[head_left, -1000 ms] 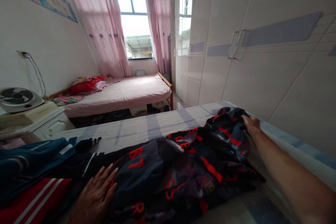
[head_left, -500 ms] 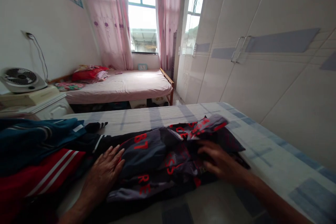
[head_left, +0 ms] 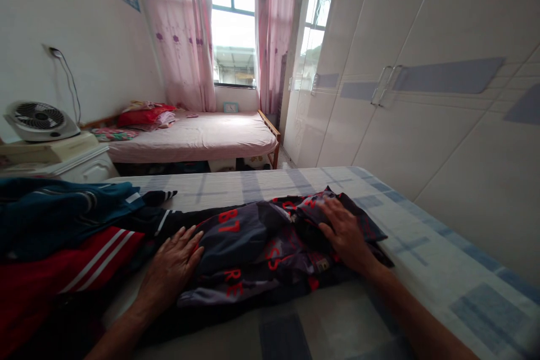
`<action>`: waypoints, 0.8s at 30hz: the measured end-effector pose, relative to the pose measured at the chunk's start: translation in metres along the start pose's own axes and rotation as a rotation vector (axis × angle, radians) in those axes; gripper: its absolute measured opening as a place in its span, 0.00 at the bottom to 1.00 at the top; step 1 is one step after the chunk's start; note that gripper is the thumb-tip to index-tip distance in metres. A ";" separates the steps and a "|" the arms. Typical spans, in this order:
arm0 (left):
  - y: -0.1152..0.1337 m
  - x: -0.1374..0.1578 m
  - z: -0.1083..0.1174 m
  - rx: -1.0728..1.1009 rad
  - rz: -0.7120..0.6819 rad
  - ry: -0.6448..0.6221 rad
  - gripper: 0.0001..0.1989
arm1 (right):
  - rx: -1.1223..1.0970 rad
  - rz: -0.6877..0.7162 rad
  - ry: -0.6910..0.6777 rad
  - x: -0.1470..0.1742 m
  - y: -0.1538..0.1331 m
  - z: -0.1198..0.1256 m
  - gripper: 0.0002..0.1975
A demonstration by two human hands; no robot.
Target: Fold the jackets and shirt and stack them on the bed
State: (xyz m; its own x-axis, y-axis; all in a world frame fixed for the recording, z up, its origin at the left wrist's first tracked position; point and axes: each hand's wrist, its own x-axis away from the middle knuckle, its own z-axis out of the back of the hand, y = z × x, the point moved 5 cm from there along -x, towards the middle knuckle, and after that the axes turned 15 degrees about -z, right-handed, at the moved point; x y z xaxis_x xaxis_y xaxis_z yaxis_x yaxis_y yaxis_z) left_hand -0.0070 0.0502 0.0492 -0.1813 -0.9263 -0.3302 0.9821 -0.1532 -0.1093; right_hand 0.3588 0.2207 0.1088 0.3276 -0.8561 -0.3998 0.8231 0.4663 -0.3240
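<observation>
A dark garment [head_left: 240, 242] with red lettering lies partly folded across the bed in front of me; its exact kind is unclear. My left hand [head_left: 179, 259] rests flat on the garment's left edge, fingers stretched out. On the right part of the cloth lies my right hand [head_left: 343, 230], palm down, its fingers extended and slightly blurred. Neither hand grips the fabric. Beneath the lettered garment, more black cloth shows along its lower and right edges.
Teal clothing [head_left: 63, 219] and a red garment with white stripes [head_left: 101, 259] are heaped at the left. A blue-and-white checked sheet [head_left: 287, 337] covers the bed. Beyond stand a pink-sheeted bed [head_left: 211, 135], a fan [head_left: 40, 121] on a cabinet, and a white wardrobe [head_left: 379, 140] along the right.
My right hand has flattened onto the garment's right part, moving slightly up. A raised flap of cloth there now lies down. My left hand stays at the left edge.
</observation>
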 end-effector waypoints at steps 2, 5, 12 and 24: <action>0.001 -0.001 0.002 -0.006 0.009 -0.016 0.24 | 0.055 0.017 -0.222 0.005 -0.003 -0.031 0.25; 0.000 -0.002 0.004 -0.006 0.047 -0.034 0.24 | 0.018 0.021 -0.342 0.006 -0.002 -0.043 0.24; 0.005 -0.006 0.009 0.042 0.112 -0.071 0.25 | 0.073 -0.463 0.177 -0.008 0.090 0.026 0.29; 0.033 -0.030 0.064 0.257 0.174 0.052 0.24 | -0.685 -1.100 -0.497 0.009 0.141 0.015 0.20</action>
State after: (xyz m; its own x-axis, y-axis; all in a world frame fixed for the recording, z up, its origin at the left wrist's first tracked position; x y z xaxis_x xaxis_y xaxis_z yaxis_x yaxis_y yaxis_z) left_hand 0.0341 0.0512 0.1159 -0.0049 -0.9285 -0.3712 0.9780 -0.0819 0.1918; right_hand 0.4846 0.2752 0.0723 -0.0859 -0.7718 0.6300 0.4215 -0.6011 -0.6789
